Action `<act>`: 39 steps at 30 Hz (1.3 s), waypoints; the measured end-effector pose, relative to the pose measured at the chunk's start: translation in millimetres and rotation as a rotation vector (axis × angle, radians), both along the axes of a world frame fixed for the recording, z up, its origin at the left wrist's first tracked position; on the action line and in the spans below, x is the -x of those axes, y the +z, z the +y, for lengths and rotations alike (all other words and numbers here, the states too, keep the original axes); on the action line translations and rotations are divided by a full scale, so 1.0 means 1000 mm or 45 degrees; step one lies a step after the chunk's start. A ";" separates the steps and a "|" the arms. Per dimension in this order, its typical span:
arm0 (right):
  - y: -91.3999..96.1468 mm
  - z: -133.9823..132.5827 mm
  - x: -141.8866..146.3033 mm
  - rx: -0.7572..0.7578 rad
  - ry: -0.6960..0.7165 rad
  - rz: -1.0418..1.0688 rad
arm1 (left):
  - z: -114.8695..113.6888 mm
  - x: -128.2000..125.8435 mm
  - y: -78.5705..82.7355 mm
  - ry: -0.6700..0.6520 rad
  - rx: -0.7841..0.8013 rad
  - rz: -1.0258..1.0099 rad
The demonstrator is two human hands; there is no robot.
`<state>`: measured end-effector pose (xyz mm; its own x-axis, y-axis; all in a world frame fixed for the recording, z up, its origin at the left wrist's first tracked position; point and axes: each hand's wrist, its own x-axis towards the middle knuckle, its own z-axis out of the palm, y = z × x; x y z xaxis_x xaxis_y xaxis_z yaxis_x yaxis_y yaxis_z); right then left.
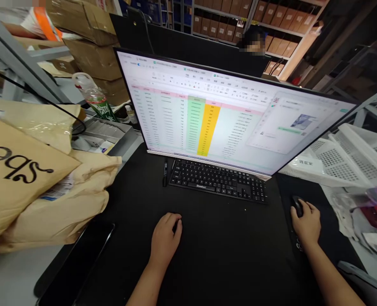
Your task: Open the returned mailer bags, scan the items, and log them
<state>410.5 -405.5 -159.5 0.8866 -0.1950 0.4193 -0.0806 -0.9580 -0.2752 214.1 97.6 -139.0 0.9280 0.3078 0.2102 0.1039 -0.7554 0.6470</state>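
Observation:
My right hand (307,223) lies over a black computer mouse (298,207), its fingers wrapped round the mouse on a dark mouse pad (330,225). Resting on the black desk mat (226,250) is my left hand (166,236), its fingers loosely curled in and nothing seen in them. In front of both hands stands a tilted monitor (172,114), showing a spreadsheet with green and yellow columns and a chat window at the right. A black keyboard (217,180) sits below the screen, untouched, with a black pen (165,172) at its left end.
Tan padded mailers (57,208) pile up at the left beside a black phone-like slab (77,263). Behind them are a green-labelled bottle (97,102), an open box (121,136) and stacked cartons (93,55). White perforated baskets (338,153) stand right. Another person (254,40) is beyond the monitor.

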 end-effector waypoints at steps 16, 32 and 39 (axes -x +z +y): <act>0.001 -0.002 -0.003 -0.039 0.023 -0.014 | 0.000 -0.001 -0.005 -0.008 0.014 0.047; 0.006 -0.002 -0.009 -0.049 0.014 0.007 | 0.004 -0.003 -0.009 0.002 0.038 0.036; 0.007 -0.004 -0.009 -0.026 0.019 0.006 | 0.006 -0.004 -0.007 -0.006 0.055 0.025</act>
<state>419.6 -409.7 -152.9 0.8916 -0.1904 0.4109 -0.0680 -0.9533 -0.2943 218.2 103.7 -146.1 0.9332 0.3119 0.1787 0.1135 -0.7273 0.6769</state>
